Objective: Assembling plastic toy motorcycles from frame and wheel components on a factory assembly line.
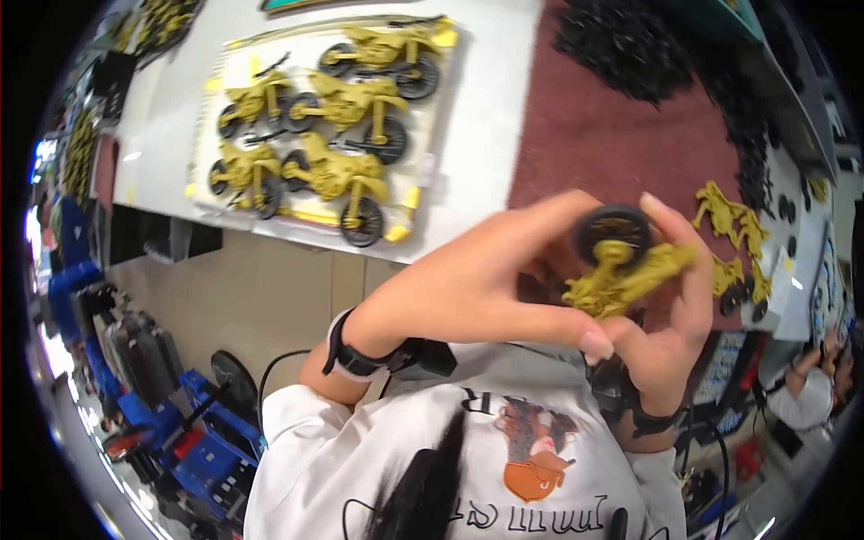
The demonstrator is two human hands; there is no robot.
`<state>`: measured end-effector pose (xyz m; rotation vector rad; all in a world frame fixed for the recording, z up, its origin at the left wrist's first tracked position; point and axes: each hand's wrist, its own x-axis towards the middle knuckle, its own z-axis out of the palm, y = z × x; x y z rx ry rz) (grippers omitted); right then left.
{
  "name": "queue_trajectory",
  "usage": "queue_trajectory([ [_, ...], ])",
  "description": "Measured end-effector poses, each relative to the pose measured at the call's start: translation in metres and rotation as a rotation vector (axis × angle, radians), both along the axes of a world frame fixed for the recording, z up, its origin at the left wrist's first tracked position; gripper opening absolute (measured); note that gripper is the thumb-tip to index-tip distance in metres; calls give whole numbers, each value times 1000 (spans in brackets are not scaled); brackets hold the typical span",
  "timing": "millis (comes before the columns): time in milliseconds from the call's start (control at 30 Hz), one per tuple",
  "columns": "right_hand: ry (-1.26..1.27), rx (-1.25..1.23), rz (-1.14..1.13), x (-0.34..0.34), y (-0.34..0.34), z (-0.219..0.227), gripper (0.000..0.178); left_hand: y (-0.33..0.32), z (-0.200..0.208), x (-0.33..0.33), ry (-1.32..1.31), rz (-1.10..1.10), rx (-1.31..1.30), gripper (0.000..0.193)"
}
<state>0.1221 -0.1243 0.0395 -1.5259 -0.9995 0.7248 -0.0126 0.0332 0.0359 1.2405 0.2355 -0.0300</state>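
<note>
Gripping a yellow toy motorbike (630,274) at centre right, the left hand (477,283) and right hand (670,315) both pinch it. Finished bikes (333,126) lie on a tray (430,153) upper left.

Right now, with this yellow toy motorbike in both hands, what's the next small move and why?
Probably press the black wheel home into the fork of the yellow toy motorbike. The left hand and right hand both grip it, the wheel sits at its top end, and the finished bikes on the tray carry both wheels.
</note>
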Motion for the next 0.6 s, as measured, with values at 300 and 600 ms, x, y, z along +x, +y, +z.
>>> queue_trajectory([
  [300, -37, 42, -30, 14, -3, 5, 78, 141, 23, -62, -41, 978, 647, 55],
  [600, -113, 1, 33, 19, -19, 4, 45, 236, -13, -91, 550, 759, 1092, 54],
])
